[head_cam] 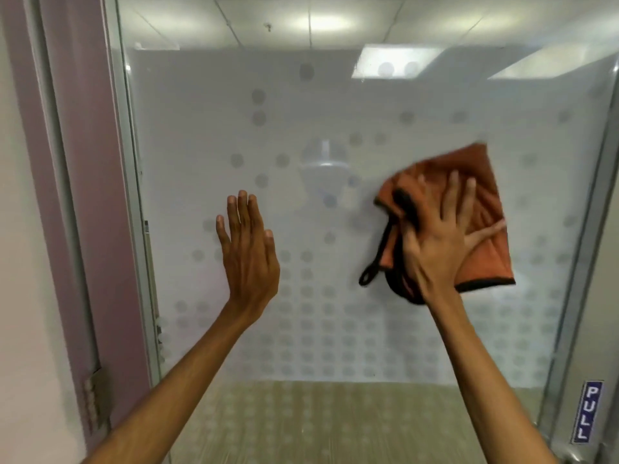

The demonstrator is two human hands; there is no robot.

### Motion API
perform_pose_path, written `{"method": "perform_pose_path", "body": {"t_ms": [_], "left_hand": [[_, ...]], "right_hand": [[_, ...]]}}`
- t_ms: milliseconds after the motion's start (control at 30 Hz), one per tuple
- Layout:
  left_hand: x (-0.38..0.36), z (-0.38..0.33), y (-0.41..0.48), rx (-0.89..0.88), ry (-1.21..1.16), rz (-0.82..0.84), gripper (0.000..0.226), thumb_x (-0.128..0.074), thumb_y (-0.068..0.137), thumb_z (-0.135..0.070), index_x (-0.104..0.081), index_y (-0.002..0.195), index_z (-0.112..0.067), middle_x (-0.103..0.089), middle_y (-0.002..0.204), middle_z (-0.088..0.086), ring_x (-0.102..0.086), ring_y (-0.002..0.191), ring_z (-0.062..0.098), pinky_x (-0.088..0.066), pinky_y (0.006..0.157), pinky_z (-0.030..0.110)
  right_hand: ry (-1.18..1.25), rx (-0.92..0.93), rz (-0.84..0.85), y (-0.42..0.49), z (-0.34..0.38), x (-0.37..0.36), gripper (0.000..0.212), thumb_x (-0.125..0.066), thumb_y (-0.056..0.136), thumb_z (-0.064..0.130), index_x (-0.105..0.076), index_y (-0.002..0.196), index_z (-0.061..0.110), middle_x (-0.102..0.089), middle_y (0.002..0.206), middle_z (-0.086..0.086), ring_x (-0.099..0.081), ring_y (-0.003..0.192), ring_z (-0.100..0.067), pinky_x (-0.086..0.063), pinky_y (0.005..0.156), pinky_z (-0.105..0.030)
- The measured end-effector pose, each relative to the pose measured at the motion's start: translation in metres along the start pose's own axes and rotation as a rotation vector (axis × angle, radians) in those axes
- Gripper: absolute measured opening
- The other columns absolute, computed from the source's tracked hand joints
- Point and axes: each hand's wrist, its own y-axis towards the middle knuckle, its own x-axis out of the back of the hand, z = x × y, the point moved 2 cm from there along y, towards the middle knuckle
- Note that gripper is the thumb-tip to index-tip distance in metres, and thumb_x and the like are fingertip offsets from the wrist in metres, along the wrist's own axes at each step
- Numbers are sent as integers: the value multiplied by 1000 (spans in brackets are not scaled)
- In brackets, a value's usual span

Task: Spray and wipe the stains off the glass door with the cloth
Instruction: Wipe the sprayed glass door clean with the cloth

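With my right hand (438, 242) spread flat, pressing the orange cloth (475, 209) to the frosted glass door (335, 105), and my open, empty left hand (249, 249) bracing it, I'd wipe with firm overlapping strokes.

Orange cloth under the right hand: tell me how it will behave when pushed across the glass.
The orange cloth is probably floppy: it bunches in folds under the right hand. Its black loop dangles loose, so it would likely trail. Pressed flat on the glass door, it should slide readily.
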Motion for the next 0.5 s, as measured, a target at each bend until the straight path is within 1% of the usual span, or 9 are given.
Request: {"method": "perform_pose_path", "body": {"t_ms": [67, 133, 200, 233, 267, 333, 433, 500], "left_hand": [[-3, -7, 3, 8, -2, -22, 56, -24, 105, -17, -10, 156, -1, -9, 166, 14, -1, 155, 29, 1, 126, 47], [-5, -12, 8, 21, -11, -45, 55, -24, 105, -17, -11, 156, -1, -10, 166, 14, -3, 155, 30, -1, 126, 46], [-5, -13, 10, 5, -18, -58, 55, -23, 105, -17, -12, 156, 0, -10, 166, 13, -3, 155, 29, -1, 126, 45], [-5, -12, 11, -17, -23, -50, 54, -22, 106, -17, -12, 156, 0, -10, 166, 14, -3, 155, 28, -2, 126, 45], [-4, -9, 12, -42, -26, -33, 54, -22, 106, -17, -12, 156, 0, -9, 166, 14, -3, 155, 28, -2, 127, 44], [-1, -6, 15, -81, -21, -16, 54, -22, 106, -17, -11, 157, -2, -9, 166, 12, -3, 155, 26, -3, 127, 44], [0, -12, 32, -86, -19, -38, 54, -25, 106, -16, -14, 158, -7, -11, 167, 9, -3, 155, 26, -3, 127, 44], [-2, -20, 44, -81, -29, -59, 53, -25, 106, -16, -16, 158, -9, -14, 166, 8, -4, 155, 27, -3, 127, 43]], "right_hand": [[-10, 38, -40, 26, 39, -3, 67, -47, 87, 47, -30, 152, 47, -17, 168, -4, -5, 156, -28, 2, 104, -84], [3, 172, -23, 18, 72, -10, 68, -43, 89, 50, -23, 154, 46, -14, 168, -3, -4, 157, -27, 4, 106, -83], [7, 340, 30, -11, 86, -15, 69, -43, 90, 49, -22, 156, 43, -13, 169, -1, -3, 157, -25, 5, 108, -80], [9, 397, 64, -26, 84, -14, 70, -44, 89, 48, -24, 155, 43, -14, 169, 0, -3, 157, -23, 6, 109, -79], [10, 416, 88, -35, 79, -13, 71, -46, 87, 47, -25, 155, 44, -14, 168, 1, -3, 157, -22, 7, 110, -78], [21, 352, 55, -23, 73, -9, 69, -46, 88, 48, -25, 154, 46, -16, 168, 1, -4, 157, -22, 7, 111, -77], [52, 165, -25, 30, 92, -7, 60, -39, 96, 53, -25, 154, 46, -16, 168, 0, -4, 157, -24, 7, 110, -78], [49, 136, -41, 46, 113, -7, 59, -33, 99, 56, -23, 156, 43, -13, 169, -1, -3, 157, -25, 8, 109, -79]]}}
